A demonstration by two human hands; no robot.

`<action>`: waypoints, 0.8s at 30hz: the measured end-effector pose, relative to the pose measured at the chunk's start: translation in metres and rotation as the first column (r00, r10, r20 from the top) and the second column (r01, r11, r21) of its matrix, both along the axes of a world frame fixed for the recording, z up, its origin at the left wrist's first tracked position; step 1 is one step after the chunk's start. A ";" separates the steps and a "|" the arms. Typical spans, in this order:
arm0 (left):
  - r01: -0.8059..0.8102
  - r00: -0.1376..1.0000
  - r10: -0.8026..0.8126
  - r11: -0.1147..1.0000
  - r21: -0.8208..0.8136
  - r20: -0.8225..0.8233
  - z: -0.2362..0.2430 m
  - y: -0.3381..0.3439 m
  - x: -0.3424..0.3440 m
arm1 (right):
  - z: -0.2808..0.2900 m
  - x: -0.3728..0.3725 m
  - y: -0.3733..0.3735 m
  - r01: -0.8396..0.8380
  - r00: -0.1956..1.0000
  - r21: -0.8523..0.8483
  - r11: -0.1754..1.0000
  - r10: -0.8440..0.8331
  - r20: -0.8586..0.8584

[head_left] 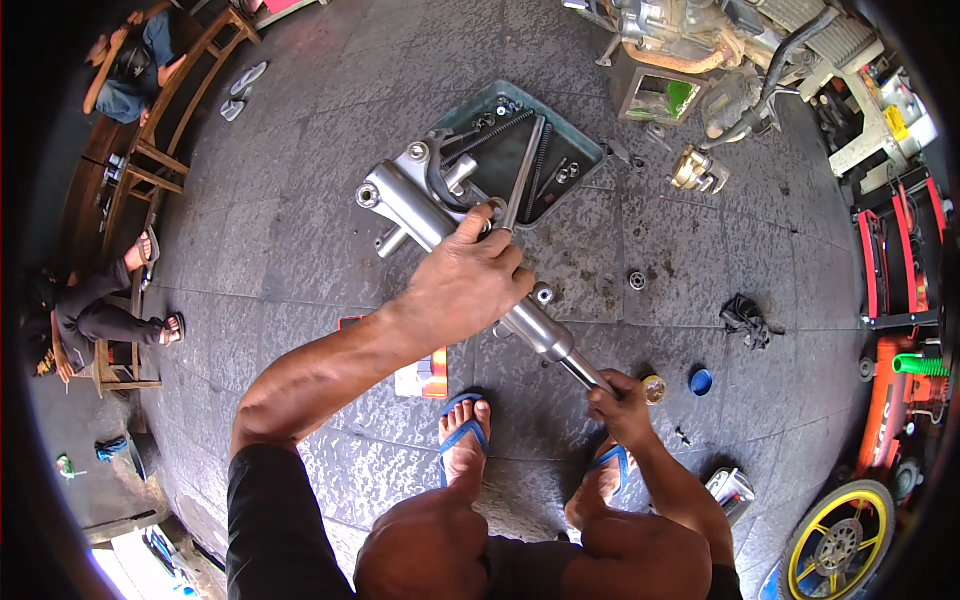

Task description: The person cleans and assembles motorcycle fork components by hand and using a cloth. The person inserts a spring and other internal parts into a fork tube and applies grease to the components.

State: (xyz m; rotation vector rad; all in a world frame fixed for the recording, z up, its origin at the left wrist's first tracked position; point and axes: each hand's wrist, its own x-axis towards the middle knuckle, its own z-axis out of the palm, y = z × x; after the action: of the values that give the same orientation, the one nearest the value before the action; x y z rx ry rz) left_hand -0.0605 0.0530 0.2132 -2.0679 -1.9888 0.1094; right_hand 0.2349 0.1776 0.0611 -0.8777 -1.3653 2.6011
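Observation:
A silver motorcycle fork leg (541, 333) lies slantwise in front of me, its upper left end over the tray. My left hand (470, 272) is wrapped round its thick outer tube near the middle. At the lower right end, my right hand (620, 406) grips the thinner, shiny inner tube (582, 369). Beyond the hands stands a dark green tray (591, 147) with a long metal tube (526, 172), a coil spring (541, 170) and small metal parts in it. Some of the tray's contents are hidden behind the fork leg and my left hand.
A ring-shaped part (637, 281), a blue lid (701, 382), a small round tin (654, 389) and a black cloth (748, 320) lie on the floor. A red-and-white box (424, 376) is near my foot. An engine (690, 40) stands far right; people sit by a wooden bench (160, 155) at left.

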 end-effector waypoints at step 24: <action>-0.010 0.803 -0.412 0.712 -0.702 -0.430 -0.043 0.009 0.132 | -0.115 -0.046 -0.099 -0.242 0.965 0.881 0.406 0.199 0.173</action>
State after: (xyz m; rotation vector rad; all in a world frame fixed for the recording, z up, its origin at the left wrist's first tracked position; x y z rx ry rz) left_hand 0.0717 0.0619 0.1699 -2.2417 -1.4119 1.4316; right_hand 0.1885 0.0786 -0.0536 -0.5390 -2.5986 1.4345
